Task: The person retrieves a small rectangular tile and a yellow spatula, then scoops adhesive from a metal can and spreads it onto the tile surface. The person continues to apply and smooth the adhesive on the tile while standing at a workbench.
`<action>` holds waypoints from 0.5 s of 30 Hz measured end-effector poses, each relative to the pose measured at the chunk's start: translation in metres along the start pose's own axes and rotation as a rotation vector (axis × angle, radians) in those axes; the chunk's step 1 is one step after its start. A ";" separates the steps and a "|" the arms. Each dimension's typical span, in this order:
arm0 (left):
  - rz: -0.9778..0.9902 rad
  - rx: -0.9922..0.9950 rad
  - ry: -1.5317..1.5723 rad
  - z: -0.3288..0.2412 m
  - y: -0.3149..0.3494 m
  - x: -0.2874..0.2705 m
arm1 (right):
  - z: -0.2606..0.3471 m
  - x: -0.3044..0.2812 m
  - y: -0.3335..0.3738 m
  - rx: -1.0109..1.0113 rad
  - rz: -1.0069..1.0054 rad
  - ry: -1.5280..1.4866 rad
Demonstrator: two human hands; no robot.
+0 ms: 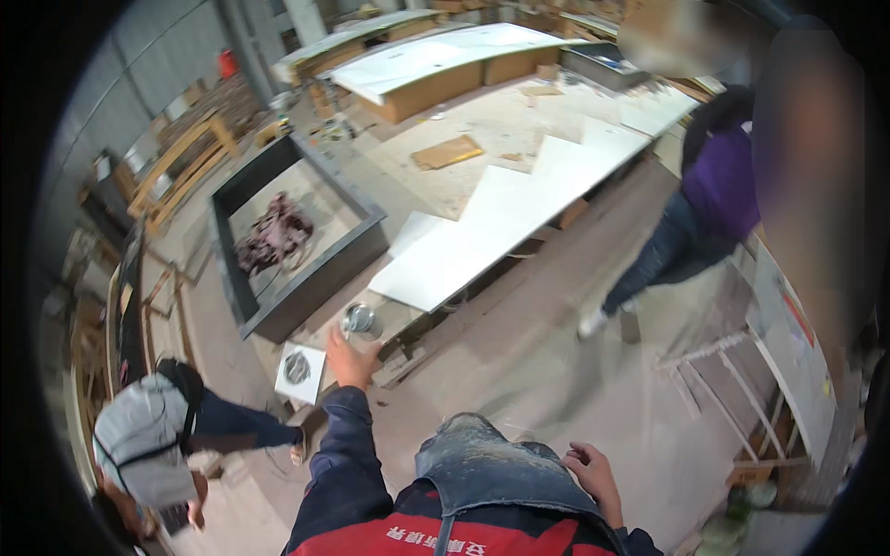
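Observation:
My left hand (352,360) reaches forward, its thumb and fingers spread at the near side of a round, silvery can or cup (360,320). Whether the fingertips touch it is hard to make out. Left of that hand lies a small white square board (298,373) with a round grey patch on top. My right hand (593,474) hangs beside my grey, dusty apron (496,463), fingers loosely bent and apart, holding nothing. Nearest to the can is the corner of a long white panel (501,218).
A dark open-topped box frame (320,301) holds crumpled reddish cloth (276,232). At left a person in a grey top (144,422) bends over; at right another in purple (723,181) walks. A pale panel on a metal frame (788,343) stands right.

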State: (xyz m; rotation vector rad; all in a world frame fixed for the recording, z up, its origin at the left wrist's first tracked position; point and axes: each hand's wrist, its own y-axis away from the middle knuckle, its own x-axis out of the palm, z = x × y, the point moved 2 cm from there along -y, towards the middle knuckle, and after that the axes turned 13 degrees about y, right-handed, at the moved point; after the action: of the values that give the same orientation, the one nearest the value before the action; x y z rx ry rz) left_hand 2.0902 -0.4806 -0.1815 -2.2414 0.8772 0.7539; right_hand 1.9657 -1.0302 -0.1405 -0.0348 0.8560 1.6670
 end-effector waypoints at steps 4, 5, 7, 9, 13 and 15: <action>0.141 -0.253 0.047 -0.009 0.073 -0.026 | -0.016 -0.028 -0.046 -0.081 0.072 0.002; 0.171 -0.301 0.159 -0.016 0.089 -0.034 | -0.015 -0.036 -0.051 -0.062 0.098 -0.046; 0.127 -0.460 0.138 0.044 0.148 -0.044 | -0.013 -0.041 -0.068 -0.073 0.167 -0.051; 0.209 -0.702 0.019 0.094 0.189 -0.067 | -0.011 -0.045 -0.090 -0.132 0.257 0.070; 0.087 -1.165 -0.044 0.166 0.246 -0.180 | 0.003 -0.040 -0.132 -0.272 0.457 0.203; -0.133 -1.153 -0.095 0.194 0.250 -0.259 | 0.006 -0.035 -0.153 -0.316 0.513 0.222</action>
State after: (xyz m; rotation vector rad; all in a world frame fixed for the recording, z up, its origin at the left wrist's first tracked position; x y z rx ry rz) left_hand 1.6921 -0.3924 -0.2127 -3.1224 0.1944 1.5483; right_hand 2.1099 -1.0520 -0.1983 -0.2388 0.7981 2.3044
